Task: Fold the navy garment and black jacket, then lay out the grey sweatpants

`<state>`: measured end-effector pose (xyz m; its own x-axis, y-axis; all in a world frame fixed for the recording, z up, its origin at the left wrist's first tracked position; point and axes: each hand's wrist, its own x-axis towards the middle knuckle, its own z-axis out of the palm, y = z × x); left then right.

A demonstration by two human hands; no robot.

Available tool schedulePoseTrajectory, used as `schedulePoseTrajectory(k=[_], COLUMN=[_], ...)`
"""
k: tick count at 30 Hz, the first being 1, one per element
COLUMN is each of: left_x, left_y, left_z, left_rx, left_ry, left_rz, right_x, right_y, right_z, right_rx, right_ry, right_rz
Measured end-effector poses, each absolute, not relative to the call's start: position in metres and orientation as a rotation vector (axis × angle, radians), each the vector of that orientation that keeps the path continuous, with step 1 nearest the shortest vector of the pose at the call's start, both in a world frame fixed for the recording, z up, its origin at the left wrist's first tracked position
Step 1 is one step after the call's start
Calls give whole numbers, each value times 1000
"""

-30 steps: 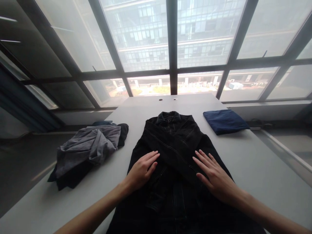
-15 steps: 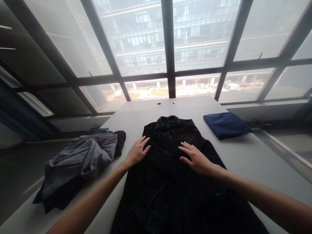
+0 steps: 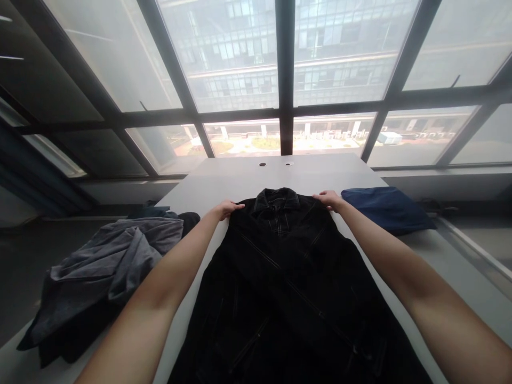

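Head view: I'm curling left hand [image 3: 226,209] and right hand [image 3: 328,199] over shoulders of black denim jacket [image 3: 280,282], can't tell if gripping

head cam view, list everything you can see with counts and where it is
black denim jacket: 1, black, laid out flat down the middle of the table
folded cloth: 1, navy, far right of the table
crumpled garment: 1, grey, left side of the table
dark garment: 1, black, under and behind the grey one
table: 1, white, under everything
round holes: 2, dark, far end of the table
window: 1, grey-framed, beyond the table
left hand: 1, on the jacket's shoulder
right hand: 1, on the other shoulder
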<state>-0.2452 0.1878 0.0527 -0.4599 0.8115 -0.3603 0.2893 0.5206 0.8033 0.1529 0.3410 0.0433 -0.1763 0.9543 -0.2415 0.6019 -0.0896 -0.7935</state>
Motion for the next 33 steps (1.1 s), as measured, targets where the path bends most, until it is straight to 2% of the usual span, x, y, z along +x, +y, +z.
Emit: schedulePoseTrajectory(k=[5, 8, 13, 19, 26, 33], left_x=[-257, -258, -260, -258, -256, -235], left_y=[200, 207, 218, 212, 155, 70], left_z=[65, 65, 72, 111, 150, 164], left_rx=[826, 794, 767, 868, 1185, 1367], left_ry=[1801, 1770, 1760, 1601, 1348, 1379], left_rz=[798, 862, 1134, 1434, 1447, 1479], right_x=[160, 163, 159, 158, 189, 237], right_y=[369, 375, 380, 380, 331, 250], right_z=[41, 41, 56, 102, 147, 163], right_rx=[-1682, -1629, -1536, -1277, -997, -893], right_ry=[-1710, -1635, -1501, -1448, -1539, -1619], right_rz=[1500, 1580, 1555, 1482, 1498, 1389])
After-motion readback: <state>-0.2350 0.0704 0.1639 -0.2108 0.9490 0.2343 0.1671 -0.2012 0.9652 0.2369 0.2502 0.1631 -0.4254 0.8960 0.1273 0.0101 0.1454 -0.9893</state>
